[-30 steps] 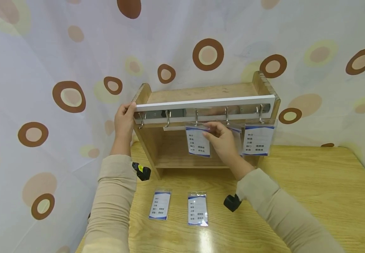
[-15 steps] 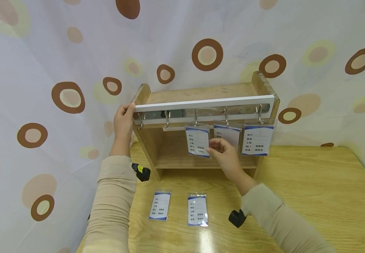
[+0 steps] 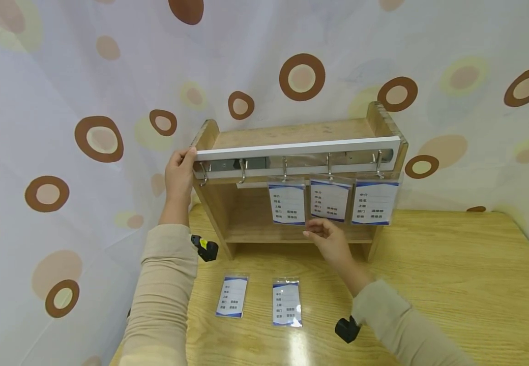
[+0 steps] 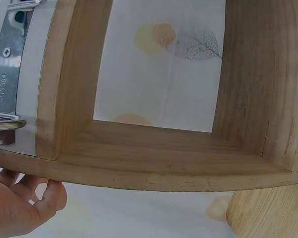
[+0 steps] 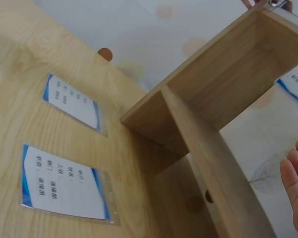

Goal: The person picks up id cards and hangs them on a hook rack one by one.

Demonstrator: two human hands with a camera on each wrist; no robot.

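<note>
Right grip (image 3: 330,242) (fingers loosely curled) | middle hung badge (image 3: 330,200) just above

Badge cards (image 3: 287,205) white, blue-banded; hook rail (image 3: 264,151) white, silver; shelf (image 3: 298,133) tan; sleeves (image 3: 167,284) beige; backdrop (image 3: 338,35) pale, brown-ringed spots.

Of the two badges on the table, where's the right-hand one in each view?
Head: the badge lies bottom centre, in front of the shelf.
Left wrist: not in it.
Right wrist: lower left, the lower of the two badges there.
Landmark: the shelf, in all three: head, centre; left wrist, most of the picture; right wrist, right half.
</note>
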